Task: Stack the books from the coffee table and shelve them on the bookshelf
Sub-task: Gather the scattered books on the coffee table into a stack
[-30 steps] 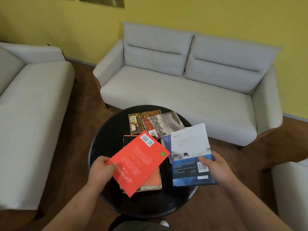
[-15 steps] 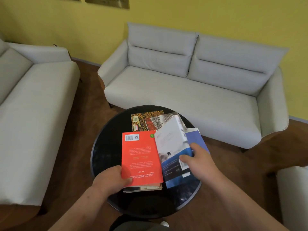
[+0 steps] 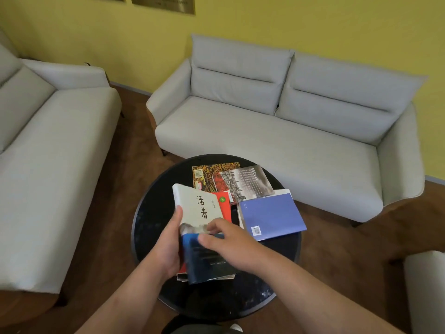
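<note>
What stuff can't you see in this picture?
Head view:
- Pile under the white book: covered by it, the left hand and the right hand; book count unclear.
- Red book: mostly hidden under the white book.
- Blue book print: too small.
- Wall plaques: cut off by top edge.
- Bookshelf: out of frame.

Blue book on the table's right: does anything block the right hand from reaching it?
Nothing visible does. The blue book lies uncovered just right of the right hand, which rests on the white book.

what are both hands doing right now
Left hand: grips the white and blue book at its edge.
Right hand: open, resting on that book.
</note>
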Available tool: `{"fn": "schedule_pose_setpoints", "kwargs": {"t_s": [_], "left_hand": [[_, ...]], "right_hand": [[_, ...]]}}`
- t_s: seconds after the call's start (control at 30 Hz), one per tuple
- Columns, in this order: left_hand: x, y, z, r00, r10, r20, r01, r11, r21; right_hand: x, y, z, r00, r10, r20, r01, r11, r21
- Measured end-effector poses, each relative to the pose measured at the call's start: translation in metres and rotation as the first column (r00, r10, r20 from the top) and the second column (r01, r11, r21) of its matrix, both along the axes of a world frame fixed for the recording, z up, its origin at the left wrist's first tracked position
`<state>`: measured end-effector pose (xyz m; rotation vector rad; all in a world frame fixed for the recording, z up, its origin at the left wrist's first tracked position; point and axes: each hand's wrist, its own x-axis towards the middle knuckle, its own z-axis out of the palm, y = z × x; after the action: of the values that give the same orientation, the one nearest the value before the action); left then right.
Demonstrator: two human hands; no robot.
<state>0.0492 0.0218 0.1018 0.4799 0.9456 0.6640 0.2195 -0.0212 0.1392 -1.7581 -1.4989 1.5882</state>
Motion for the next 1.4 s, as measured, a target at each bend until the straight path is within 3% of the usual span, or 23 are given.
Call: {"fn": "schedule_pose_setpoints", "kwargs": {"t_s": [0.07,0.17,0.23,0.3,0.33,0.4,0.47,0.57,0.63,0.7,0.77,0.93,1.13,1.4], "left_hand": [[-0.009,0.002,-0.014,0.990,-0.024,-0.139,0.019,0.999,-0.036],[-0.021,0.004,-0.028,0.977,-0.063,-0.204,0.037,0.991,-0.130],[-0.019,0.008,-0.029,0.978,-0.068,-0.195,0.049,0.994,-0.097],[-0.007,0.012,-0.026,0.943,-0.041,-0.330,0.049,0.999,0.014],[0.000,0.015,-0.025,0.881,-0.028,-0.472,0.090,0.990,0.109],[0.007,0.022,-0.024,0.650,-0.011,-0.760,0.290,0.928,0.234],[0.005,0.026,-0.023,0.459,0.007,-0.889,0.451,0.860,0.239],[-0.007,0.026,-0.028,0.386,0.011,-0.923,0.482,0.850,0.212],[-0.016,0.023,-0.034,0.478,-0.076,-0.875,0.386,0.913,0.132],[-0.020,0.018,-0.038,0.721,-0.167,-0.673,0.273,0.961,0.054],[-0.020,0.015,-0.043,0.811,-0.226,-0.540,0.281,0.959,0.021],[-0.022,0.017,-0.049,0.837,-0.189,-0.514,0.245,0.969,0.042],[-0.015,0.014,-0.052,0.904,-0.065,-0.423,0.088,0.996,0.034],[-0.011,0.002,-0.052,0.827,-0.034,-0.561,0.145,0.977,0.155]], "right_hand": [[0.013,-0.002,-0.016,0.996,-0.083,-0.038,0.081,0.995,-0.049],[0.029,-0.003,-0.041,0.957,-0.252,0.145,0.252,0.967,0.017],[0.033,-0.002,-0.051,0.930,-0.364,0.048,0.367,0.925,-0.099],[0.033,0.001,-0.056,0.913,-0.408,-0.032,0.396,0.900,-0.182],[0.033,0.003,-0.059,0.915,-0.403,-0.010,0.396,0.903,-0.168],[0.033,0.007,-0.065,0.918,-0.396,0.038,0.397,0.911,-0.113],[0.031,0.010,-0.067,0.921,-0.389,0.018,0.389,0.917,-0.091],[0.030,0.013,-0.069,0.922,-0.388,-0.013,0.384,0.916,-0.113],[0.030,0.013,-0.073,0.927,-0.375,-0.022,0.369,0.920,-0.130],[0.029,0.012,-0.077,0.931,-0.362,-0.040,0.351,0.922,-0.161],[0.024,0.012,-0.079,0.940,-0.340,-0.041,0.328,0.927,-0.182],[0.017,0.017,-0.082,0.921,-0.382,-0.081,0.357,0.907,-0.223],[0.023,0.014,-0.086,0.876,-0.460,-0.145,0.407,0.866,-0.289],[0.025,0.006,-0.091,0.885,-0.454,-0.106,0.419,0.874,-0.246]]}}
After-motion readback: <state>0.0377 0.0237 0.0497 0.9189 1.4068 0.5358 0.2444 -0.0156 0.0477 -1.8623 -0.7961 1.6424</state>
